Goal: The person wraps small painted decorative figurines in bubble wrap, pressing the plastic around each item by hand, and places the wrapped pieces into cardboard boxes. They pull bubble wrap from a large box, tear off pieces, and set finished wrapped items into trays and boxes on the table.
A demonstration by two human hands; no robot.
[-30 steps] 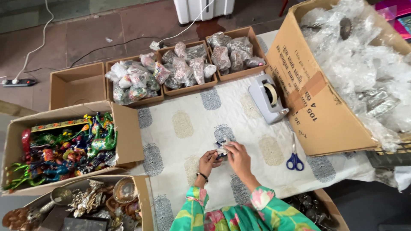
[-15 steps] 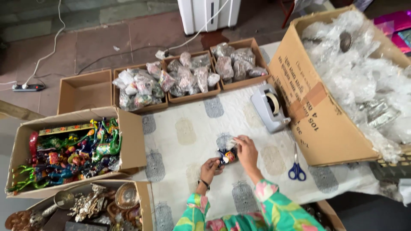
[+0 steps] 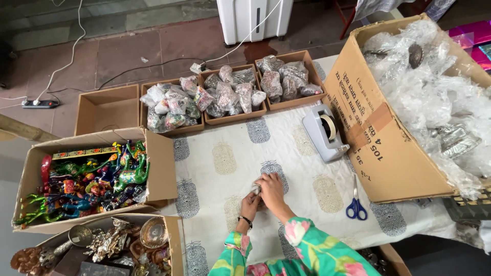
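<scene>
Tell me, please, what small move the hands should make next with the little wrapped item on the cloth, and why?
Probably reach the right hand to the tape dispenser for a strip. Both hands press a small bubble-wrapped bundle on the printed cloth, the left hand holding it from below. The wrap looks folded round, the dispenser stands just beyond, and the small boxes hold similar wrapped bundles.

A tape dispenser [image 3: 324, 132] sits on the table [image 3: 230, 158], blue scissors [image 3: 356, 205] near it. Three trays [image 3: 232, 94] hold wrapped bundles. A big box [image 3: 409, 112] holds bubble wrap; another box [image 3: 87, 179] holds colourful figurines.
</scene>
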